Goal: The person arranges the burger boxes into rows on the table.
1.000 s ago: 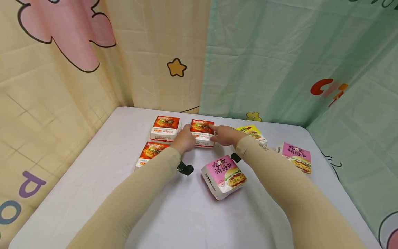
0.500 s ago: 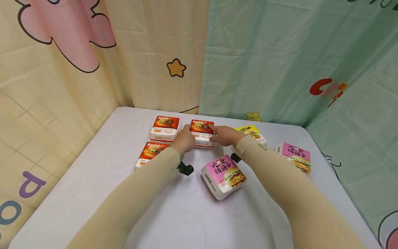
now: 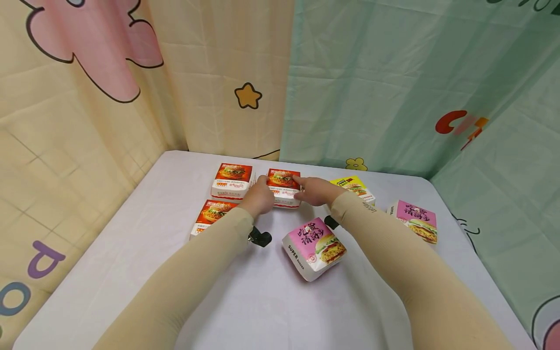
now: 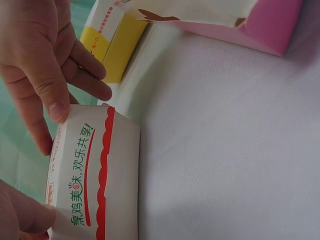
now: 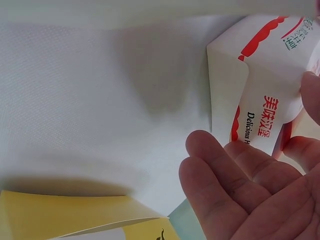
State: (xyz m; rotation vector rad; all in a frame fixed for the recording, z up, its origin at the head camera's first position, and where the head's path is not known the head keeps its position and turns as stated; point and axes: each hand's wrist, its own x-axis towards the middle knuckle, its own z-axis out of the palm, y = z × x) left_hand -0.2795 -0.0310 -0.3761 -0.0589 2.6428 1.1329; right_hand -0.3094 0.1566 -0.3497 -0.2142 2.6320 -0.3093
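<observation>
White cloth covered the worktop [image 3: 131, 262], with cartoon-print curtains hung behind its far and side edges: cream on the left, mint green on the right.

Nearest the front edge, about mid-worktop, lay a pink burger box [image 3: 314, 248], tilted on one corner. Small black clips showed just beside both sleeved forearms near the wrists.

Toward the left edge sat a near red burger box [image 3: 213, 214], partly hidden by the left forearm. Toward the right edge, well apart from the hands, lay a second pink box [image 3: 413, 220].

Farther back, both hands met on the middle red burger box [image 3: 284, 187]. Left hand [image 3: 260, 197] gripped its left side, fingers curled against the wall; right hand [image 3: 316, 190] held its right side, thumb on the near face and fingers reaching over the top edge. Left wrist view showed the box's white side with a red wavy stripe and green lettering, resting on the cloth.

Just left of it, near the far edge, stood another red burger box [image 3: 234, 180], untouched. Just right of the right hand sat a yellow burger box [image 3: 353, 187].
</observation>
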